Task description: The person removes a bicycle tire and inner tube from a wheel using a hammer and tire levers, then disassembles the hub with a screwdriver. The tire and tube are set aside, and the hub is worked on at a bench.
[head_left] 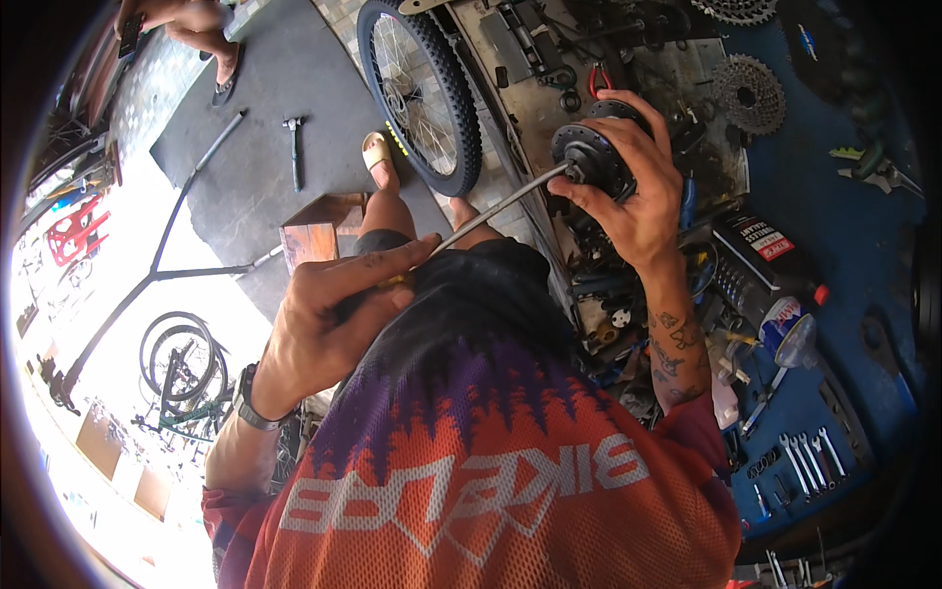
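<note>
My right hand [638, 182], raised over the edge of the cluttered bench, grips a black bicycle hub [610, 152] by its flanges, the thumb near the axle end. In front of my lap, my left hand [343, 309] is closed round the handle of a long screwdriver [500, 208]. Its grey metal shaft slants up to the right, and the tip meets the hub at its axle end. Most of the handle is hidden by my fingers; a bit of yellow shows between them.
On the bench lie red-handled pliers [599, 79], a cassette [750, 94], a black bottle [760, 250] and several wrenches [812, 459]. A bicycle wheel [417, 98] leans against the bench. A hammer [294, 154] and a repair stand [162, 231] are on the left. Another person's leg [211, 44] shows at top left.
</note>
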`<state>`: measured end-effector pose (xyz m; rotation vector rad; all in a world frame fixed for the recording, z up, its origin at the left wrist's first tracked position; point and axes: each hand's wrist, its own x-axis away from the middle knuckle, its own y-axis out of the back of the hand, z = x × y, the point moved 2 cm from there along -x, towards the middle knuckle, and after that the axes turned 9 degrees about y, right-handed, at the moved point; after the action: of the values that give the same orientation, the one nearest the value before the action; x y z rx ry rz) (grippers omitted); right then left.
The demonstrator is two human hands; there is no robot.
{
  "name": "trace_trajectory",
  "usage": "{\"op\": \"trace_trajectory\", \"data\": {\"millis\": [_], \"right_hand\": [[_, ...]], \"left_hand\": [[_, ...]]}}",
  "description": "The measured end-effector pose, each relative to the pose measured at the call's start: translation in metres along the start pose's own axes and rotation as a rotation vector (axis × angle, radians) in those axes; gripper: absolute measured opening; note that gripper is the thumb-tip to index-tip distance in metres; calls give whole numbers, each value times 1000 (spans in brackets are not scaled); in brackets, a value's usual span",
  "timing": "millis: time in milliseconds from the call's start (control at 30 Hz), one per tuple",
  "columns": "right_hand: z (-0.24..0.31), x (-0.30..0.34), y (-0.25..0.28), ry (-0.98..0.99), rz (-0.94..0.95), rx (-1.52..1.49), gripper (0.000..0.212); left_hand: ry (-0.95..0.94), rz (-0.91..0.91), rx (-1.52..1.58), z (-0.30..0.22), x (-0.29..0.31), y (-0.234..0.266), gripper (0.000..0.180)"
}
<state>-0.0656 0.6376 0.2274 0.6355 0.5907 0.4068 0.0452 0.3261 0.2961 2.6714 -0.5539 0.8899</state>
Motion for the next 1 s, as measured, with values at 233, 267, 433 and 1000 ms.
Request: {"op": "trace_trajectory", "data": {"millis": [233, 267, 433, 1000], "right_hand": [[1, -1, -5, 33, 17, -17, 55], [1, -1, -5, 20, 15, -55, 55], [3, 0, -4, -99, -28, -242, 57], [13, 13, -15, -290, -154, -284, 56]], "left_hand": [[-8, -9, 61, -3, 2, 0, 40], [34, 41, 99, -1, 1, 8, 40], [-35, 73, -25, 4, -1, 25, 39], [-95, 1, -31, 20, 0, 6, 43]]}}
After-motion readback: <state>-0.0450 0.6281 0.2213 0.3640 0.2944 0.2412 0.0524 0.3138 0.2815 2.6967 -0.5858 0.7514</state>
